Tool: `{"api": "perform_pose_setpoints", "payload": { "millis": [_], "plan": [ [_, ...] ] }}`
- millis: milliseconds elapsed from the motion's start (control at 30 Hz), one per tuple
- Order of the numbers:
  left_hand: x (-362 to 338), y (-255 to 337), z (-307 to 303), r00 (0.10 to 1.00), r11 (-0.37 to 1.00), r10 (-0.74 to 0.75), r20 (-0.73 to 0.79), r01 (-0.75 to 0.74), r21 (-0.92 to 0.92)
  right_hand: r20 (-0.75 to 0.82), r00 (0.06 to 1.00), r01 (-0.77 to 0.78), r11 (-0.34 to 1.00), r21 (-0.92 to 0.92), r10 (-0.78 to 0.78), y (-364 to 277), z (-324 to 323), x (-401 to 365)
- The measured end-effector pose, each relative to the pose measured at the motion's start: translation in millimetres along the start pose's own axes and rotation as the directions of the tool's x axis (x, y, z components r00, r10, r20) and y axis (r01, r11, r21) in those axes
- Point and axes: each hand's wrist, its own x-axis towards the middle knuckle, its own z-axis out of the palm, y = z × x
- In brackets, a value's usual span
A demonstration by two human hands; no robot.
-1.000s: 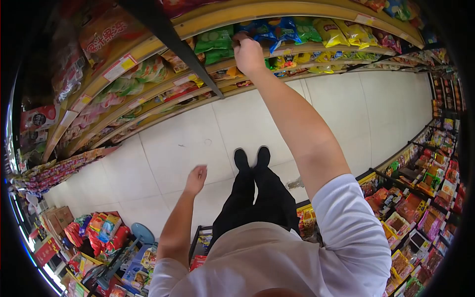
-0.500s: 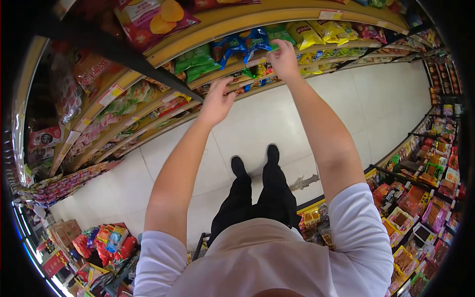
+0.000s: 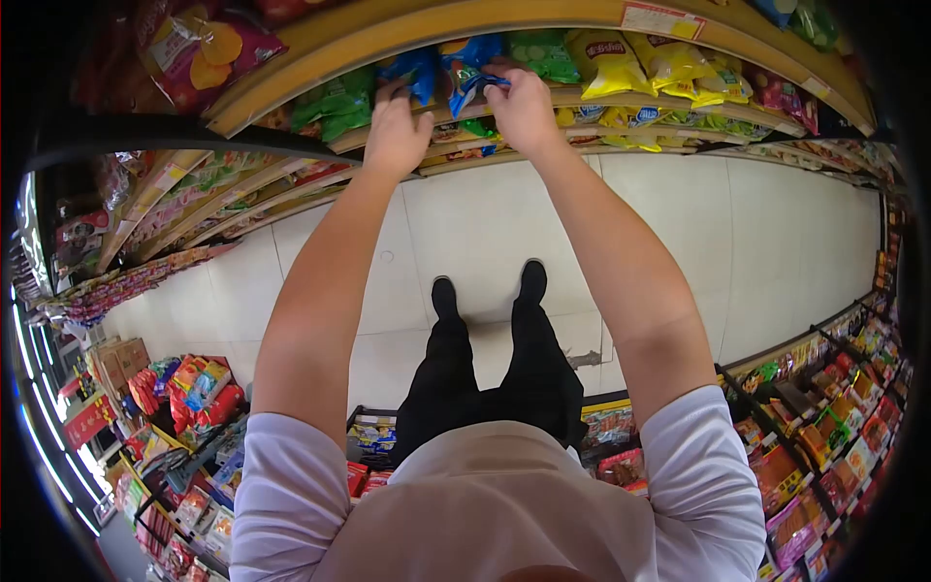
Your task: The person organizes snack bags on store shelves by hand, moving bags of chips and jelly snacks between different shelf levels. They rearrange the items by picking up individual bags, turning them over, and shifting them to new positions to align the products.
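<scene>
A row of snack bags lies on the shelf in front of me, in the head view. My right hand (image 3: 525, 109) pinches the near edge of a shiny blue chip bag (image 3: 464, 85), its thumb and fingers closed on the wrapper. To the left, my left hand (image 3: 398, 134) reaches up to another blue chip bag (image 3: 415, 70), thumb held apart from the fingers. The fingertips partly cover that bag, and a firm grip on it is not visible. Green chip bags (image 3: 339, 105) lie left of my left hand, and another green bag (image 3: 543, 56) lies just beyond my right hand.
Yellow chip bags (image 3: 606, 63) continue the row rightward. An upper shelf edge (image 3: 465, 27) with a price label (image 3: 662, 19) runs above my hands. A dark shelf bar (image 3: 194, 134) crosses at left. Pale floor tiles (image 3: 485, 218) lie below, and packed snack displays (image 3: 824, 427) stand behind at right.
Both hands have moved to the left in the view. My left hand has risen from below the shelf to a blue bag, and my right hand has closed on the other blue bag.
</scene>
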Motion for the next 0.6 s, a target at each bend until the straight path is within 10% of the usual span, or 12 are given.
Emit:
{"api": "perform_pose_setpoints", "payload": {
  "millis": [200,600],
  "plan": [
    [-14.8,30.0,-13.9,0.963,0.915,-0.237,-0.128,0.178,-0.361,0.215,0.966,-0.198,0.949,0.247,0.146,-6.1,8.2,16.7],
    [-22.5,48.3,-30.2,0.976,0.989,-0.133,0.174,0.143,-0.046,0.42,0.904,-0.243,0.91,0.336,0.086,-1.7,-39.0,1.6]
  ]
}}
